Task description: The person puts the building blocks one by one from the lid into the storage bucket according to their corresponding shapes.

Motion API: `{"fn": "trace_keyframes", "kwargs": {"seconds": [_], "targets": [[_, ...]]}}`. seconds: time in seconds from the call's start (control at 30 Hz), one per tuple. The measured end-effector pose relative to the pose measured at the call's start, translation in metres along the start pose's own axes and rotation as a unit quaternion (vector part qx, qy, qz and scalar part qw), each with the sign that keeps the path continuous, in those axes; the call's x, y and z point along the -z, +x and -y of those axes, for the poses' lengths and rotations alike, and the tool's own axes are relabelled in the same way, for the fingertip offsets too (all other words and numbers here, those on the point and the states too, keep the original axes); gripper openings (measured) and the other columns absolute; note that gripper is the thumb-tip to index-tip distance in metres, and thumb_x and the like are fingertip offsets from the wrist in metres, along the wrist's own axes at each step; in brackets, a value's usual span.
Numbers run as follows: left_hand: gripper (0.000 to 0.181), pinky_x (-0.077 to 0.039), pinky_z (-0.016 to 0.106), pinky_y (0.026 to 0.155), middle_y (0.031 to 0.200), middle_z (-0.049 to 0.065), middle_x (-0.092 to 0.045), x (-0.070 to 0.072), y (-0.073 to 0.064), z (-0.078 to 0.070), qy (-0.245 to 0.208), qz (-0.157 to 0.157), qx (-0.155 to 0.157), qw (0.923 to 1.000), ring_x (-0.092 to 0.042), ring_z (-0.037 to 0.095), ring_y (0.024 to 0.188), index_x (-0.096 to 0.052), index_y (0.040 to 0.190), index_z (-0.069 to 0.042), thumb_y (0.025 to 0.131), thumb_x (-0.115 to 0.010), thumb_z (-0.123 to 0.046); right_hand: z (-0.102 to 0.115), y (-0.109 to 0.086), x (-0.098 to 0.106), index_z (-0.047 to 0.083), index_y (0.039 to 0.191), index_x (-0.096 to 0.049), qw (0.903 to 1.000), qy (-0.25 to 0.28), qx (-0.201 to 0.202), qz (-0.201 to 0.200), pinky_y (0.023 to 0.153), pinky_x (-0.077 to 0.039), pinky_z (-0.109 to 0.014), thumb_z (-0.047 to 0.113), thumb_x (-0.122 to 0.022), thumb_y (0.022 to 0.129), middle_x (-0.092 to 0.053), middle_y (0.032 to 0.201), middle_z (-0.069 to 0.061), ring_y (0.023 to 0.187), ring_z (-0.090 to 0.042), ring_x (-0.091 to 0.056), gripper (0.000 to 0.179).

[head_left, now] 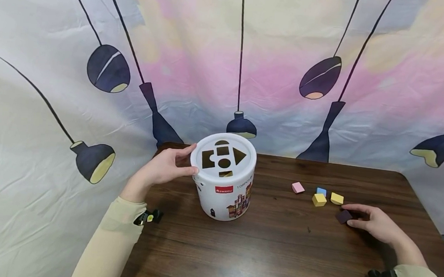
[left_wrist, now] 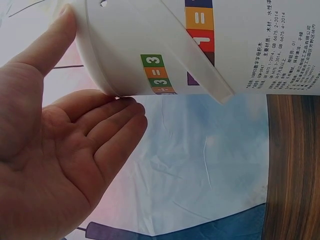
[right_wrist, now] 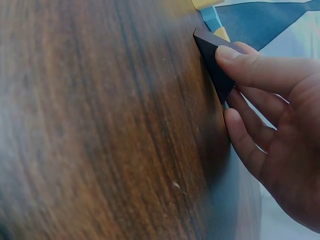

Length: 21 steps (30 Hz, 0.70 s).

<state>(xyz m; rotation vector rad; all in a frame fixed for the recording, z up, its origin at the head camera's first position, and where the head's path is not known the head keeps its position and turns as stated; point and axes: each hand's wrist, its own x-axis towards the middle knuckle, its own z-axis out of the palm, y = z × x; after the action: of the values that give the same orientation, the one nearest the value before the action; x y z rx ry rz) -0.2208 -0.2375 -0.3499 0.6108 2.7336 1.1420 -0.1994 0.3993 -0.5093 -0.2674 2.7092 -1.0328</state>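
My left hand point(head_left: 166, 166) touches the rim of a white lidded bucket point(head_left: 210, 194), thumb toward the front and fingers toward the back. In the left wrist view the palm point(left_wrist: 60, 150) stays apart from the bucket's side, with the fingers nearly straight. The lid point(head_left: 207, 172) has several shaped holes, among them a circle, a square and a house-like shape. At the right, my right hand point(head_left: 379, 223) pinches a dark purple triangular block point(right_wrist: 212, 62) between thumb and fingers, close over the table.
Beyond the right hand lie two yellow blocks point(head_left: 319, 200), a blue block point(head_left: 321, 191) and a pink block point(head_left: 298, 188) on the brown wooden table point(head_left: 275, 249). A cloth backdrop point(head_left: 279, 117) printed with lamps hangs right behind the table.
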Motion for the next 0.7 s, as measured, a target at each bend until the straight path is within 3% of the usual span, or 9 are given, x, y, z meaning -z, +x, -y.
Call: {"fn": "trace_keyframes", "kwargs": {"seconds": [0.2,0.5,0.7], "targets": [[0.089,-0.049,0.05,0.112,0.163,0.013,-0.046,0.0008,-0.0002,-0.0005,0.009,-0.003,0.0,1.0,-0.056,0.027,0.141,-0.038,0.166,-0.012,0.095,-0.085,-0.038,0.0005,-0.0004,-0.0005,0.001,0.138,-0.069,0.9997,-0.017,0.007,-0.013,0.09,-0.052,-0.051,0.029,-0.083,0.097,-0.065,0.135,-0.029,0.121,-0.047,-0.062,0.052],[0.088,-0.049,0.048,0.113,0.164,0.012,-0.046,0.0004,0.0002,-0.0006,0.011,-0.004,-0.001,0.9999,-0.055,0.027,0.142,-0.039,0.166,-0.012,0.095,-0.085,-0.037,0.0003,-0.0017,-0.0007,0.0,0.137,-0.069,0.9998,-0.014,0.0,-0.016,0.093,-0.052,-0.059,0.032,-0.083,0.096,-0.066,0.134,-0.029,0.122,-0.048,-0.061,0.053],[0.088,-0.049,0.048,0.113,0.163,0.013,-0.046,0.0001,0.0001,-0.0004,0.005,-0.003,0.001,1.0,-0.056,0.027,0.141,-0.038,0.166,-0.011,0.095,-0.085,-0.037,-0.0001,-0.0019,-0.0017,0.0,0.134,-0.07,0.9991,-0.022,-0.003,-0.037,0.086,-0.054,-0.046,0.036,-0.083,0.097,-0.071,0.125,-0.022,0.113,-0.039,-0.066,0.053]]}}
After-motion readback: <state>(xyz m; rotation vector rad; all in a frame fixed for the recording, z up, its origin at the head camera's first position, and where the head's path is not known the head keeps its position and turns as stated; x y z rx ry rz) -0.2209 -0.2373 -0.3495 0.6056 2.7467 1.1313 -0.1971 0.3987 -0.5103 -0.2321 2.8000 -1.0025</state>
